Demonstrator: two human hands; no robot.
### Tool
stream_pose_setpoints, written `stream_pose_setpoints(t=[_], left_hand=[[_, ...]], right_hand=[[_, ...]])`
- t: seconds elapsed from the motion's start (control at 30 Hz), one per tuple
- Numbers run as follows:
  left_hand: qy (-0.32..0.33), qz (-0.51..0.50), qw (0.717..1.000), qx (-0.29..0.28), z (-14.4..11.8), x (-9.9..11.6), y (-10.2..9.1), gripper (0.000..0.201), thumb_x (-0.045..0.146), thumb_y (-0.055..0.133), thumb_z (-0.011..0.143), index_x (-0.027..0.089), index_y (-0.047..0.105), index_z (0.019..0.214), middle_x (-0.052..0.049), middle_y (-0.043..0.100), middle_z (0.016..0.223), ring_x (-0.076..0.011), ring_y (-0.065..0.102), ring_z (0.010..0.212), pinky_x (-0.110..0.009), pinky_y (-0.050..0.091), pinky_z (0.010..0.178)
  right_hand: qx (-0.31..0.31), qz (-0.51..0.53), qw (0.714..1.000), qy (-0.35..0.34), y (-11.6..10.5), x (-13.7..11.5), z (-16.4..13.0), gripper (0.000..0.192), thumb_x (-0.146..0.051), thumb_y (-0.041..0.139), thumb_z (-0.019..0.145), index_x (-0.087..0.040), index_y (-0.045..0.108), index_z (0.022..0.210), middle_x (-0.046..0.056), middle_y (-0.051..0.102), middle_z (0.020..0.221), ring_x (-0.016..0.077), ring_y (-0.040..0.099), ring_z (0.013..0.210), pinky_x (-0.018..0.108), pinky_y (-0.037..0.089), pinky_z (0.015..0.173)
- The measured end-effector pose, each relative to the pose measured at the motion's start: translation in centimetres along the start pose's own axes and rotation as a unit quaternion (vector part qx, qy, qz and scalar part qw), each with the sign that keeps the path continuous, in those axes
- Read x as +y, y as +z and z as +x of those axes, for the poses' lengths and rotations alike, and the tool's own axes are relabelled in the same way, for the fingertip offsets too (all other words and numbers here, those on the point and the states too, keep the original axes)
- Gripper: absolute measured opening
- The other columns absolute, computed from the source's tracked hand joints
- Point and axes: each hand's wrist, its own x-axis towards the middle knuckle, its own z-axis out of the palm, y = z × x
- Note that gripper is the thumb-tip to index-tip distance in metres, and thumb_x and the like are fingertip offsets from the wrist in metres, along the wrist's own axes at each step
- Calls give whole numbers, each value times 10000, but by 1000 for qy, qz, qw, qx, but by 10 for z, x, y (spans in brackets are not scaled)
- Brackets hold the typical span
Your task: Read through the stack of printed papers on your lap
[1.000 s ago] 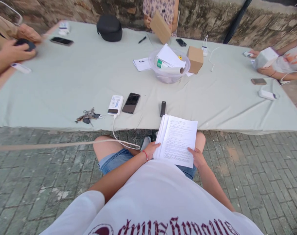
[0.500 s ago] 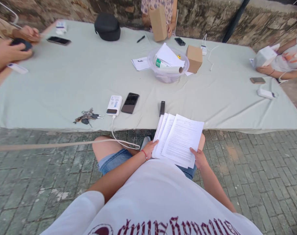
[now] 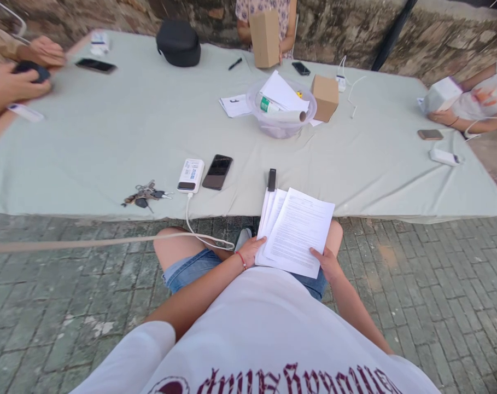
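Several printed sheets of paper (image 3: pixel 299 232) are fanned out over my lap, their top edges by the table's front edge. My left hand (image 3: pixel 251 250) grips the left side of the stack, thumb on top. My right hand (image 3: pixel 327 264) pinches the lower right edge of the top sheets, with the fingers hidden underneath. Just beyond the papers lies a black stapler-like object (image 3: pixel 272 179); I cannot make out its kind. A dark smartphone (image 3: pixel 217 172) and a white power bank (image 3: pixel 191 175) with a cable lie to the left of it.
A bunch of keys (image 3: pixel 145 195) lies near the front edge of the cloth-covered table (image 3: pixel 88 142). Farther back stand a clear plastic basin (image 3: pixel 281 130) with papers and a roll, a cardboard box (image 3: pixel 325 98) and a black case (image 3: pixel 178 44). Other people sit at the left, far and right sides.
My right hand has moved left with the top sheets, so the fan of papers is narrower. My left hand stays nearly in place.
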Motion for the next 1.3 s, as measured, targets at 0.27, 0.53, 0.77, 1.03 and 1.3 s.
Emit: stream_pose_setpoints(t=[0.27,0.53,0.77,1.03,1.3], left_hand=[[-33,-2,999,-22,3,-6,3,355,280,840,777,47,733,1023,-176,795,925,-349,731,966,-461,575,915],[78,50,995,-45,6,8,12,596,540,871,712,132,729,1123,-178,766,1170,-327,701,1131,-456,509,1051],[99,153,980,-82,11,15,33,667,336,994,462,136,761,1054,-137,787,1121,-374,693,1138,-550,466,1097],[228,215,946,-79,13,87,48,523,338,926,538,115,791,992,-130,800,1064,-374,711,1090,-562,490,1076],[373,226,900,-24,15,166,55,514,353,887,539,96,783,971,-129,797,1068,-372,702,1112,-518,496,1079]], right_hand=[[-74,85,992,55,14,-8,8,715,-357,916,667,-221,649,1316,102,699,1357,358,663,1267,568,559,1088],[-55,73,995,33,8,0,2,668,-278,942,608,-239,707,1232,56,691,1367,350,594,1357,553,451,1202],[-16,60,997,-44,3,3,-7,787,-371,956,603,-242,666,1323,53,670,1403,359,537,1411,606,357,1252],[8,2,979,-205,30,-55,36,722,-412,899,662,-199,666,1312,87,693,1369,364,595,1344,588,439,1186],[-26,-21,948,-317,78,-131,77,669,-415,865,712,-161,673,1301,100,768,1205,303,659,1242,509,488,1135]])
